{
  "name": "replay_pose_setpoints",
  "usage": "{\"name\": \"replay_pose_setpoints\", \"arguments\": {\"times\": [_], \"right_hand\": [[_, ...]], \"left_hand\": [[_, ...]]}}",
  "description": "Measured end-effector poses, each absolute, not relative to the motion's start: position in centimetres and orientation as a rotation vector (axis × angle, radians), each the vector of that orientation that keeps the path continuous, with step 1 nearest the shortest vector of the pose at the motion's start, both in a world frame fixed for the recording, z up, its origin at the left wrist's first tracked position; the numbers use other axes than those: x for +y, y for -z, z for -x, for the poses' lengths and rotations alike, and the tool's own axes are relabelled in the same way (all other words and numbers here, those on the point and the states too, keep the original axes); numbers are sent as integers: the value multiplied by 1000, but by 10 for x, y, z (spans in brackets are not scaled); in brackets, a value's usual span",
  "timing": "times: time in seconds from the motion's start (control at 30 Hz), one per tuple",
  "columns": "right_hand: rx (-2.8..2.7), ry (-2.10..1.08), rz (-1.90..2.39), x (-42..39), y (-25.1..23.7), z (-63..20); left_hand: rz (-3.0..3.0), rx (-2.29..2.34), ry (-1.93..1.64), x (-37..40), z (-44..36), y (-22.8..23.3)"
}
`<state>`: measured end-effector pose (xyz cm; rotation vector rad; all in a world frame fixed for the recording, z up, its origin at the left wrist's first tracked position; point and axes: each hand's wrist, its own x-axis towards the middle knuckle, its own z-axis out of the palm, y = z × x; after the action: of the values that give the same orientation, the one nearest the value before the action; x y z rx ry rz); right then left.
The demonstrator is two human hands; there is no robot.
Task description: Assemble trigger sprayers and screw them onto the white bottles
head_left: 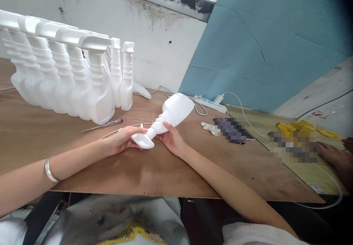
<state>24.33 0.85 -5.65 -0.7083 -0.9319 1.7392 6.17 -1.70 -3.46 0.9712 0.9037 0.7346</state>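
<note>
A white spray bottle [176, 110] lies tilted between my hands, its base pointing away to the right and its trigger head [143, 141] toward me. My left hand [127, 139] grips the trigger head, thumb on top near the collar. Around the ribbed neck and lower body of the same bottle, my right hand [171, 139] is closed, with the thumb on the near side. Some fingers of both hands are hidden beneath the bottle. Left of my hands, a thin screwdriver [103, 125] rests on the brown table [154, 175].
Rows of upright white spray bottles [102, 90] stand at the back left. Another white bottle [142, 89] lies behind them. A power strip [211, 104] with cables, small white parts [210, 128] and blurred phones [231, 130] are right. Another person's hand [335, 157] is near yellow items [299, 126].
</note>
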Motion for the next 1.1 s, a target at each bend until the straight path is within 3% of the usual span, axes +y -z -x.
{"name": "replay_pose_setpoints", "arguments": {"times": [0.67,1.1], "right_hand": [[-883,-1699,737,10,56,-244],[-857,-1711,658,11,58,-247]], "left_hand": [[-869,720,-851,-17,-61,33],[-626,833,-1214,-15,-68,36]]}}
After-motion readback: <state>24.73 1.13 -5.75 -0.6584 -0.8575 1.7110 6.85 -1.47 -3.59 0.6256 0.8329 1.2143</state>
